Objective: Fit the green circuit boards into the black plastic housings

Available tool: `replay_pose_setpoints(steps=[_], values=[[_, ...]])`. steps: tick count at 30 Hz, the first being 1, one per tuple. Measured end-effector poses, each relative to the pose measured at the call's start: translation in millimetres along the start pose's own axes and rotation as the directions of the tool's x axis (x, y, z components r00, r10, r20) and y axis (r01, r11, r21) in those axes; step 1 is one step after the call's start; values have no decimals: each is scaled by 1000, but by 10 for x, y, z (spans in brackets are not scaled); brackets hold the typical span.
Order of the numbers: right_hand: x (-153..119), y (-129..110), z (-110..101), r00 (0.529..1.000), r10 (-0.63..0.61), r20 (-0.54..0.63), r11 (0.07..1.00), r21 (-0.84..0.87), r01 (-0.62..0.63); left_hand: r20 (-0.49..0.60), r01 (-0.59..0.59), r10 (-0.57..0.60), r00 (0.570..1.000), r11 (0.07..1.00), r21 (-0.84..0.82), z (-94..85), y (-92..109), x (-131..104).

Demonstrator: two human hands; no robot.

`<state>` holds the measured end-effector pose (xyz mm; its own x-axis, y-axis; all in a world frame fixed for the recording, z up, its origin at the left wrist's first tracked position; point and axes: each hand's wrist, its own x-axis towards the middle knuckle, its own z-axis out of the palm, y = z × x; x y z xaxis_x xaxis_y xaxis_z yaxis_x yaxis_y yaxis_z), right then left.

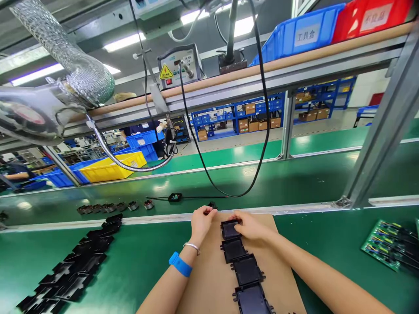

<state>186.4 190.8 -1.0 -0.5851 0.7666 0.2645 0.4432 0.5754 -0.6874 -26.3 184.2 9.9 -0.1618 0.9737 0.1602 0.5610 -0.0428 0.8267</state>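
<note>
Several shallow black plastic housings with small side tabs lie in a row on a brown cardboard sheet [207, 288]. My right hand [250, 226] is at the far end of the row, its thumb and fingers closed on the edge of the farthest housing [229, 230]. Just behind it in the row lies another housing [233, 250]. To the left, at the sheet's far edge, my left hand [202, 222] is closed in a pinch. A small dark piece [212, 205] shows at its fingertips, too small to name. A silvery bracelet and a blue wristband are on my left wrist.
Overlapping black plastic parts [78, 266] lie at left. Round metal parts [132, 206] and a small black box with leads [175, 197] sit beyond the metal rail. Green circuit boards [381, 244] lie at right. A black cable [262, 87] loops down ahead of my hands.
</note>
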Motion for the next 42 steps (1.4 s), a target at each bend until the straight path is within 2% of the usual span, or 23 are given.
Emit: replay_pose_setpoints(steps=[3, 6, 10, 13, 15, 18, 21, 24, 29, 33, 35, 37, 39, 41, 42], values=[[-8, -60, 0, 997, -47, 65, 998, -27, 49, 67, -97, 88, 994, 986, 134, 127, 105, -10], [-125, -185, -128, 995, -41, 87, 997, -58, 46, 176, -221, 184, 967, 951, 215, 252, 211, -96], [-624, -486, -330, 991, 16, 130, 996, -89, -4, 296, -357, 280, 913, 901, 248, 270, 194, -291], [-1082, -739, -369, 975, 113, 194, 987, -136, -87, 346, -406, 313, 884, 882, 238, 240, 123, -421], [-1291, -850, -306, 960, 209, 185, 961, -222, -166, 357, -416, 320, 878, 878, 236, 246, 103, -490], [-1415, -907, -123, 945, 293, 148, 921, -307, -238, 339, -404, 311, 888, 880, 249, 302, 129, -591], [-1414, -913, 44, 942, 304, 143, 910, -336, -243, 296, -367, 286, 911, 890, 271, 374, 171, -693], [-1404, -942, 102, 945, 285, 161, 908, -362, -212, 272, -335, 260, 927, 899, 283, 423, 175, -751], [-1532, -1064, -79, 944, 271, 187, 905, -383, -184, 282, -314, 238, 930, 911, 268, 438, 150, -691], [-1858, -1205, -281, 950, 262, 169, 918, -348, -192, 304, -364, 294, 906, 908, 208, 317, 296, -752], [-2027, -1245, -296, 942, 288, 172, 924, -307, -227, 304, -402, 341, 890, 900, 166, 191, 442, -956], [-2146, -1250, -252, 934, 307, 184, 933, -251, -257, 327, -438, 382, 864, 892, 116, 47, 594, -1292], [-2203, -1236, -199, 936, 284, 207, 955, -148, -257, 408, -457, 400, 821, 888, 48, -82, 708, -1703], [-2214, -1220, -184, 942, 235, 240, 970, 2, -242, 528, -404, 368, 766, 913, -51, -175, 761, -2083], [-2210, -1216, -194, 944, 210, 255, 968, 81, -237, 560, -366, 339, 756, 928, -68, -207, 767, -2232]])
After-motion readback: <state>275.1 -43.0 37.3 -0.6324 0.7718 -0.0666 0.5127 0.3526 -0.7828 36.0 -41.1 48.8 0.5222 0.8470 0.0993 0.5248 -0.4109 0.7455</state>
